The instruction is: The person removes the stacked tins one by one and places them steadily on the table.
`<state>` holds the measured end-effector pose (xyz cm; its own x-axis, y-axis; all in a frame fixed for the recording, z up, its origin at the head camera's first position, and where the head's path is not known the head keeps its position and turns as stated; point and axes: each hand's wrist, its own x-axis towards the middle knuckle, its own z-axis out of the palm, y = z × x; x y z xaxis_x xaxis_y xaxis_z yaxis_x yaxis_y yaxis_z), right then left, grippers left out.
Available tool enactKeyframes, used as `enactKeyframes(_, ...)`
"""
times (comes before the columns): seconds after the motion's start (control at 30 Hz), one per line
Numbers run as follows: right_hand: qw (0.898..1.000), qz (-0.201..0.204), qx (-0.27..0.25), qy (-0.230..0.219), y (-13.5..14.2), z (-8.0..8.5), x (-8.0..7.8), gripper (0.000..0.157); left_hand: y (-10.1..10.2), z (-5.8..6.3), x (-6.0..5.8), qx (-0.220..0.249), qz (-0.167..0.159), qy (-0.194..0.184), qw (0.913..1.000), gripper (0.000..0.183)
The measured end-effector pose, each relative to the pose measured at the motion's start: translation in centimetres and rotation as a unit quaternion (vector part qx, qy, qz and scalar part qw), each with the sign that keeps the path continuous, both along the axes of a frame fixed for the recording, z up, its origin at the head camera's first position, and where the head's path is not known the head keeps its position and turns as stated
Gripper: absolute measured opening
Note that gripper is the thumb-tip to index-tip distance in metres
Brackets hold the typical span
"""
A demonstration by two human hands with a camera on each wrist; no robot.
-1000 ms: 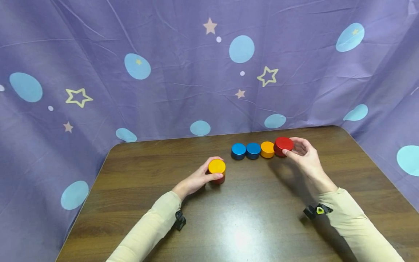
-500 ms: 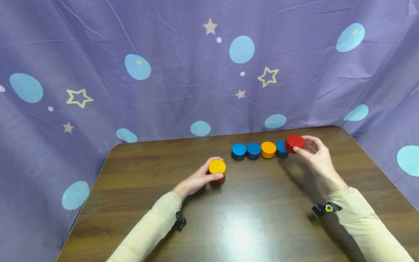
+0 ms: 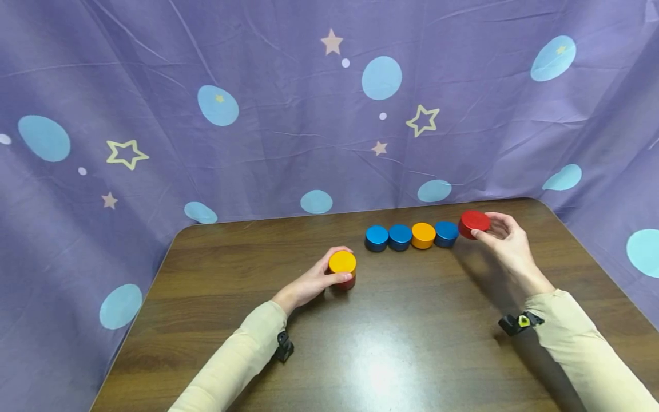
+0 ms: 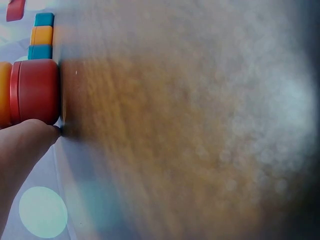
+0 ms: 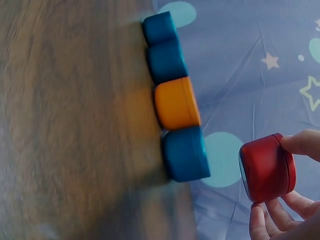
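Observation:
My left hand (image 3: 311,282) grips a stack of two small round lidded tins near the middle of the table. The orange tin (image 3: 342,262) sits on top of a red tin (image 4: 37,92). My right hand (image 3: 512,252) holds another red tin (image 3: 474,224) between thumb and fingers. In the right wrist view this red tin (image 5: 267,170) is raised above the table, apart from the row beside it. That row runs along the back: a lighter blue tin (image 3: 377,238), a dark blue tin (image 3: 400,237), an orange tin (image 3: 423,236) and another dark blue tin (image 3: 446,234).
The brown wooden table (image 3: 247,252) has rounded back corners. Behind it hangs a purple curtain (image 3: 268,114) with stars and blue ovals. A bright light reflection lies on the table's front middle.
My right hand has carried the red tin to the right, away from the row, uncovering the dark blue tin at the row's right end. My left hand stays on its stack.

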<state>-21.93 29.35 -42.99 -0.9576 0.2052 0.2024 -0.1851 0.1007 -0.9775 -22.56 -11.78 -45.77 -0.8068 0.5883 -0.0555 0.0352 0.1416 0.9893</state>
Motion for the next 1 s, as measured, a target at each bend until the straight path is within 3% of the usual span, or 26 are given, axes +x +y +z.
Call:
enactKeyframes(0.23,0.997,-0.019,0.067,-0.023,0.5,-0.4,-0.3,0.04,0.0,0.0,0.0,-0.006,0.001,-0.003,1.0,0.056)
enactKeyframes(0.53,0.988,-0.038,0.132,-0.065,0.9,-1.2,-1.2,0.058,0.0,0.1,-0.1,-0.003,0.002,-0.001,1.0,0.058)
enactKeyframes(1.0,0.99,-0.022,0.106,-0.086,1.6,-3.5,-2.5,0.058,0.0,0.0,-0.1,-0.006,0.006,-0.003,1.0,0.058)
